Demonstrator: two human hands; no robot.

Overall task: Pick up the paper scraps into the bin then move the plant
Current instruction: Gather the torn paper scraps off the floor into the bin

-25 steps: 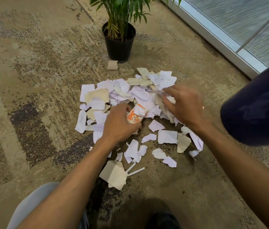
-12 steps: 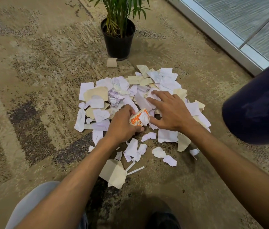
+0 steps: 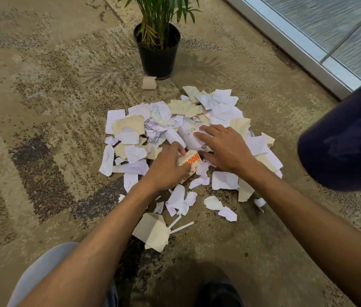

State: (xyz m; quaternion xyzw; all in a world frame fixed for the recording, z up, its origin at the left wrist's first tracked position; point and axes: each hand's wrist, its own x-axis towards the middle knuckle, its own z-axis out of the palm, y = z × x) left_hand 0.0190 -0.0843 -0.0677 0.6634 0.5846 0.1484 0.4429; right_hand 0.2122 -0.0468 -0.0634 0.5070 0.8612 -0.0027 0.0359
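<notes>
We grip an orange-printed wrapper [image 3: 189,161] in our left hand [image 3: 166,171]; our right hand [image 3: 223,149] presses flat on paper scraps [image 3: 223,111] beside it, apparently gathering a handful.

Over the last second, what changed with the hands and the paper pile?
The right hand, which was lifting scraps a second ago, came down flat onto the paper pile. The left hand still grips the orange-printed scrap. The plant and the dark bin stayed put.

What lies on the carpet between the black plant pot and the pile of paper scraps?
In the head view, one small tan scrap lies alone near the plant pot; otherwise bare carpet reaches the pile of paper scraps.
</notes>
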